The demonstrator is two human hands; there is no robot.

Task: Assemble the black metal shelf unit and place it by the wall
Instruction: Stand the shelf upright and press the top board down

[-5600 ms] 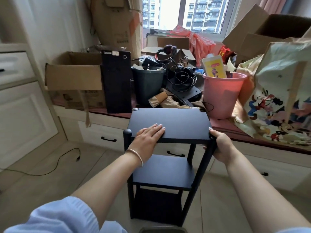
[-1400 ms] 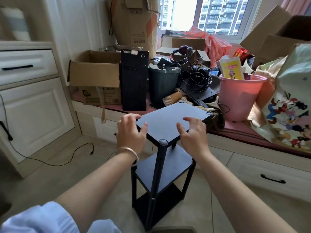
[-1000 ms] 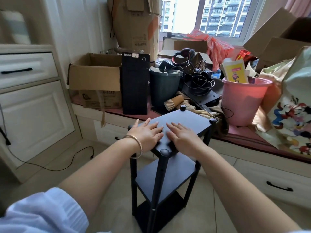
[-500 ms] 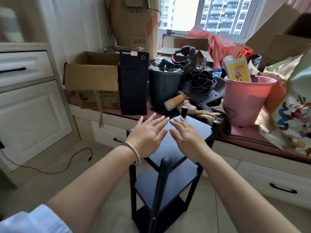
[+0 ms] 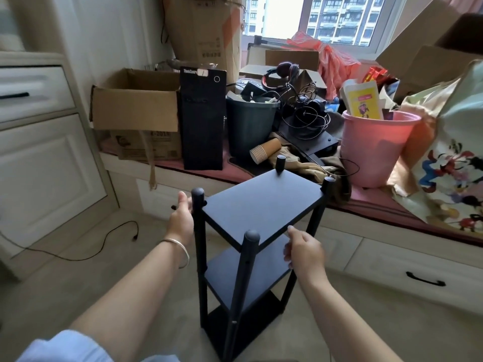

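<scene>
The black shelf unit (image 5: pixel 257 231) stands upright on the floor, centre of the frame, three tiers showing and all four posts capped. It sits just in front of the window seat (image 5: pixel 392 205) piled with boxes, a pink bucket (image 5: pixel 376 147) and a dark bin (image 5: pixel 249 126).

Left hand (image 5: pixel 181 218) is at the left post, just under the cap; the palm lies against it, but whether the fingers wrap round it I can't tell from here. Right hand (image 5: pixel 303 252) sits at the near right edge of the top panel, fingers curled, thumb tip at the edge; a real grip there isn't clear either.

It looks assembled, so I'd call this the carry to the wall. To do that well, take the posts rather than the panel, lift both sides level, keep it upright and clear of the cable (image 5: pixel 104 241) on the floor, lower left.
</scene>
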